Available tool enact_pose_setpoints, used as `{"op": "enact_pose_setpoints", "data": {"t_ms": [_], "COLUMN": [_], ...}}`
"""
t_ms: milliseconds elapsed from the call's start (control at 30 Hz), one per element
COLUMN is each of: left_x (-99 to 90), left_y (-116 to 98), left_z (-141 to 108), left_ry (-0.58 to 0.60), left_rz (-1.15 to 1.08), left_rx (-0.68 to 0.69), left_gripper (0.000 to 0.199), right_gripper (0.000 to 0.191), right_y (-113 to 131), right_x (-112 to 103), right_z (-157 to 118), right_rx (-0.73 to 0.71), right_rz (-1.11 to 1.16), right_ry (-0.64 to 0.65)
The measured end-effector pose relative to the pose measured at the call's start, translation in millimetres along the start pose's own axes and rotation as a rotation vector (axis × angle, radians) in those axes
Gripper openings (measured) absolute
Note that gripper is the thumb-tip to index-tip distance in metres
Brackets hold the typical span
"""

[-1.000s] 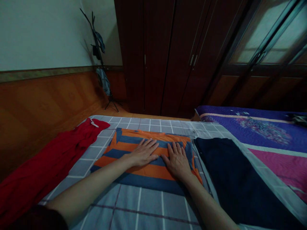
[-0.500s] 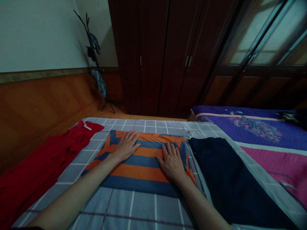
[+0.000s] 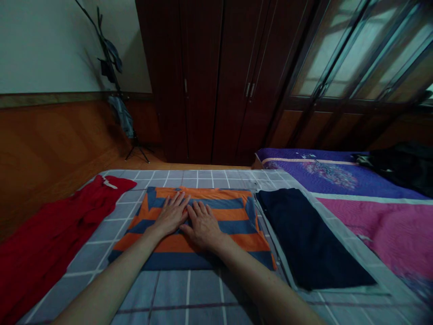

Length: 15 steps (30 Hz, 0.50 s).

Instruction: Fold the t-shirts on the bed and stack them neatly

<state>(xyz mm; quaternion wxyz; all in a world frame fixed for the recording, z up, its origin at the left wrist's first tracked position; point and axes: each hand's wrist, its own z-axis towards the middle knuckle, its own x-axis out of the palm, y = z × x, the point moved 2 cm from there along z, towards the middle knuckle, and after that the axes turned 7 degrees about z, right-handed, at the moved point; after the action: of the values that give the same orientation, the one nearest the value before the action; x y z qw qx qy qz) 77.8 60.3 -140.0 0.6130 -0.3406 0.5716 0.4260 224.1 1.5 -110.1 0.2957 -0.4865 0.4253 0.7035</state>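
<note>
An orange and blue striped shirt [image 3: 233,228] lies folded and spread flat on the checked bedsheet [image 3: 169,298]. My left hand [image 3: 172,214] rests palm down on its left-centre part, fingers stretched out. Close beside it, my right hand [image 3: 204,225] also lies flat on the stripes, its fingers pointing away from me. The two hands nearly touch at the thumbs. Neither one grips the cloth. To the right of the shirt, dark navy folded clothing [image 3: 311,239] lies on top of a pale grey-green piece.
A red garment [image 3: 64,225] with a white drawstring or tag stretches along the left side. Beyond the bed stand a dark wardrobe [image 3: 199,90] and a coat rack [image 3: 111,67]. At right is a purple and pink bedspread [image 3: 365,216] with black clothing [image 3: 402,164] on it.
My right hand has slid left across the shirt, from its right side to beside my left hand. The view has turned a little to the right.
</note>
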Motion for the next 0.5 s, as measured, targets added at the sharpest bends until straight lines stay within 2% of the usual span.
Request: {"op": "enact_pose_setpoints", "data": {"t_ms": [100,267,333,400,500], "left_x": [0.3,-3.2,-3.8,-3.5,-2.9], "left_y": [-1,-2,-2,-1,-1], "left_z": [-1,-1,0,0,0], "left_ry": [0.004,0.042,0.052,0.061,0.060], "left_rz": [0.007,-0.032,-0.045,-0.055,-0.057], "left_rx": [-0.009,-0.025,-0.031,-0.038,-0.047], "left_gripper": [0.059,0.064,0.064,0.063,0.063], "right_gripper": [0.073,0.075,0.073,0.072,0.073], "right_y": [-21,-103,-128,-138,-130], "right_x": [0,-26,-37,-43,-42], "right_z": [7,-7,-14,-20,-30], "right_rx": [0.046,0.257,0.355,0.424,0.450], "right_rz": [-0.059,-0.153,-0.194,-0.230,-0.266], "right_ry": [0.008,-0.022,-0.041,-0.058,-0.071]}}
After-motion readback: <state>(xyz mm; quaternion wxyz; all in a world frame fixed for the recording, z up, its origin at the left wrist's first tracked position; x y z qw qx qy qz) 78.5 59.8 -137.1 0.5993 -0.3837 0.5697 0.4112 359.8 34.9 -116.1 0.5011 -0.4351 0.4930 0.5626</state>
